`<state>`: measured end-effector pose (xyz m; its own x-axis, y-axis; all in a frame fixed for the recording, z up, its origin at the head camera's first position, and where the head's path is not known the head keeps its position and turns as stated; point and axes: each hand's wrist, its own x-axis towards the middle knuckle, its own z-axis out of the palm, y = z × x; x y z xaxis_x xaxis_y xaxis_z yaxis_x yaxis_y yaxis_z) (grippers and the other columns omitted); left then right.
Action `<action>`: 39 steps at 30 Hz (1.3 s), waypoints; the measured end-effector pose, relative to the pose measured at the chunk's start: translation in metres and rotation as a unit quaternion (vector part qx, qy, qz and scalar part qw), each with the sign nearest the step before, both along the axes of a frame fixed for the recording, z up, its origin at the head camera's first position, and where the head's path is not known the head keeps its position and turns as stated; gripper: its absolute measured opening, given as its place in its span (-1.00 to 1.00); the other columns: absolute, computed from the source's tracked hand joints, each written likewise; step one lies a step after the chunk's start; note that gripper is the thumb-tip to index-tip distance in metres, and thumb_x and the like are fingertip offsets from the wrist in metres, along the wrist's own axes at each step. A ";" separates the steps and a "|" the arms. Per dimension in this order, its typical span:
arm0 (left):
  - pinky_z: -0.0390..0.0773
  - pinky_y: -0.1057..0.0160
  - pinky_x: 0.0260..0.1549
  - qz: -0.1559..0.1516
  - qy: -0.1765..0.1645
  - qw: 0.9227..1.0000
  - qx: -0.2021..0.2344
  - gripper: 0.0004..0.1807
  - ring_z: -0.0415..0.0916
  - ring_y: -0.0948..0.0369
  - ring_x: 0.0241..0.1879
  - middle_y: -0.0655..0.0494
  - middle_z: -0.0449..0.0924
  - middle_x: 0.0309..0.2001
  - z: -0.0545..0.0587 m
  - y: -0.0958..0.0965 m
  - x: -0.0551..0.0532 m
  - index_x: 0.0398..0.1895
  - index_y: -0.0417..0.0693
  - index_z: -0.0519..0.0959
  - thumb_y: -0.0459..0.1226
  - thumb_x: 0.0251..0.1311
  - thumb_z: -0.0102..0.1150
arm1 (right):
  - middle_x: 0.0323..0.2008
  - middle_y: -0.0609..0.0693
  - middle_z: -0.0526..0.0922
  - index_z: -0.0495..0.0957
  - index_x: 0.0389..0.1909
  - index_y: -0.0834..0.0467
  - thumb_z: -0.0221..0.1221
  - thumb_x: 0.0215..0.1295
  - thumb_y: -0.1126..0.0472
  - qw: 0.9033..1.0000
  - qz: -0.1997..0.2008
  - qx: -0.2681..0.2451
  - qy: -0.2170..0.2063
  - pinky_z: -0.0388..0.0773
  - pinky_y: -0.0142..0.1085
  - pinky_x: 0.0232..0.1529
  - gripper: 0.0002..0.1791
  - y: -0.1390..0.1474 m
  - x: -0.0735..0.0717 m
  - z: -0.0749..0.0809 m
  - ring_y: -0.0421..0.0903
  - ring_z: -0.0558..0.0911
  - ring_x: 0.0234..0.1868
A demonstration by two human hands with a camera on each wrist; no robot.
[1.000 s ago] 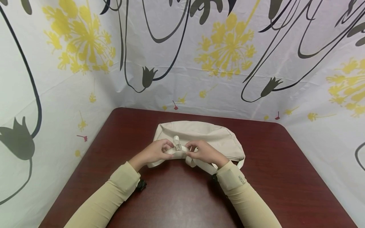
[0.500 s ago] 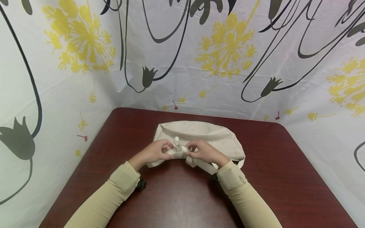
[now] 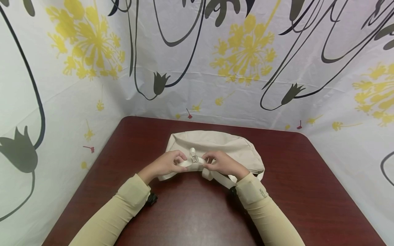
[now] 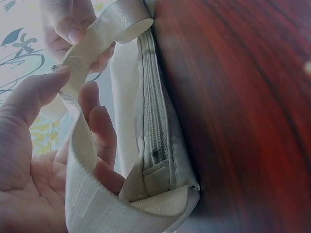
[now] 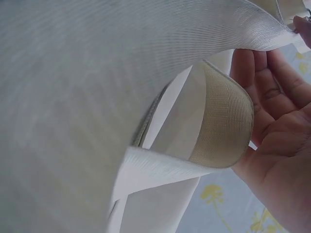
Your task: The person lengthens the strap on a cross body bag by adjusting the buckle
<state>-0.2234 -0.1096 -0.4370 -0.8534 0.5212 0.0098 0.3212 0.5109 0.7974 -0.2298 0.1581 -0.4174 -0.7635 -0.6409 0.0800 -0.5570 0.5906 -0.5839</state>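
Note:
A cream fabric bag (image 3: 215, 141) lies on the table, its webbing strap (image 4: 85, 194) looping up along the near side. My left hand (image 3: 167, 162) pinches the strap between thumb and fingers, left of a small metal buckle (image 3: 194, 159). On the buckle's other side, my right hand (image 3: 224, 164) pinches the same strap. A short strap end (image 3: 192, 150) sticks up from the buckle. In the left wrist view, a zipper (image 4: 154, 111) runs along the bag beside the fingers. A loose strap loop (image 5: 223, 116) hangs by my right palm (image 5: 286, 141) in the right wrist view.
The dark red wooden table (image 3: 191, 215) extends around the bag. A white curtain (image 3: 197, 92) with yellow and grey plant prints stands behind the table and at both sides. Black wrist gear (image 3: 152, 199) shows under the left sleeve cuff.
The buckle and the right hand have shifted slightly to the right, and a little more strap shows between the left fingers and the buckle. The left hand stays almost in place.

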 end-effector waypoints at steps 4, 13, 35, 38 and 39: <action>0.47 0.17 -0.13 -0.003 0.003 1.000 0.003 -0.60 0.51 0.19 -0.20 0.07 0.67 -0.18 0.002 -0.001 0.001 -0.13 -0.06 0.52 -0.12 0.02 0.43 | -0.41 -0.14 0.62 0.62 -0.19 0.04 0.27 0.22 0.18 1.000 -0.005 0.005 -0.004 0.47 -0.37 -0.28 -0.85 0.000 0.000 0.001 -0.21 0.56 -0.35; 0.47 0.13 -0.09 -0.008 0.003 1.000 -0.005 -0.63 0.51 0.17 -0.17 0.06 0.67 -0.18 0.003 0.000 0.001 -0.14 -0.06 0.53 -0.15 0.03 0.42 | -0.40 -0.18 0.64 0.61 -0.19 0.06 0.29 0.21 0.20 1.000 0.000 -0.004 -0.009 0.49 -0.31 -0.17 -0.84 0.000 0.001 0.002 -0.28 0.57 -0.31; 0.45 0.08 -0.01 -0.016 -0.016 1.000 -0.007 -0.66 0.52 0.15 -0.11 0.06 0.68 -0.13 0.003 -0.003 0.001 -0.12 -0.03 0.53 -0.21 0.05 0.40 | -0.40 -0.16 0.63 0.59 -0.17 0.09 0.26 0.23 0.20 0.999 0.013 -0.007 -0.032 0.56 -0.06 -0.09 -0.84 0.011 -0.003 0.003 -0.24 0.57 -0.28; 0.45 0.06 0.00 -0.015 -0.017 1.000 -0.007 -0.66 0.52 0.14 -0.10 0.05 0.68 -0.12 0.003 -0.003 0.001 -0.11 -0.05 0.52 -0.23 0.06 0.40 | -0.41 -0.15 0.63 0.59 -0.17 0.10 0.26 0.23 0.22 0.999 0.014 -0.006 -0.035 0.56 -0.06 -0.09 -0.84 0.011 -0.004 0.003 -0.23 0.57 -0.29; 0.45 0.06 0.00 -0.016 -0.015 1.000 -0.008 -0.66 0.52 0.14 -0.10 0.04 0.68 -0.12 0.003 -0.003 0.001 -0.11 -0.05 0.52 -0.23 0.06 0.40 | -0.41 -0.15 0.63 0.59 -0.17 0.10 0.26 0.23 0.22 0.999 0.014 -0.005 -0.035 0.56 -0.06 -0.09 -0.84 0.011 -0.004 0.004 -0.23 0.57 -0.29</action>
